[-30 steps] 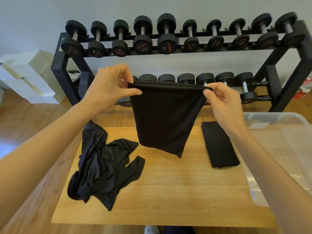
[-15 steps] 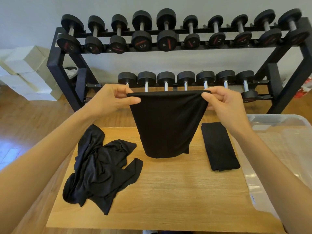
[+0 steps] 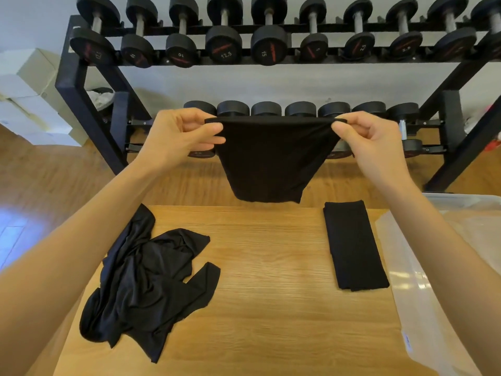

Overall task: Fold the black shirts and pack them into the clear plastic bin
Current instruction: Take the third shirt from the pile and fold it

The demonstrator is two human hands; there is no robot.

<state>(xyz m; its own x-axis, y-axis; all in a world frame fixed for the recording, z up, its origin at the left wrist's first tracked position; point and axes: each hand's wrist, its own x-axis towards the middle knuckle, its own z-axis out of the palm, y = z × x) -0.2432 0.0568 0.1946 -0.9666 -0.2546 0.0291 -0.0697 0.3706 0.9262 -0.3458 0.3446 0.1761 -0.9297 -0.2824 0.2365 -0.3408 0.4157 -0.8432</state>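
Both hands' grip, left hand (image 3: pixel 179 137) and right hand (image 3: pixel 371 139), pinches the taut, half-folded black shirt (image 3: pixel 273 161).

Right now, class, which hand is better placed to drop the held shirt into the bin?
Right hand: it pinches the shirt on the side nearest the bin. The left hand is across the table.

three black shirts (image 3: pixel 268 158), one clear bin (image 3: pixel 433 308), one table (image 3: pixel 271 308), two hands (image 3: pixel 176 137)

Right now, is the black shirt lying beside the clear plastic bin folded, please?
Folded: the narrow black shirt lies flat as a tidy strip on the wooden table.
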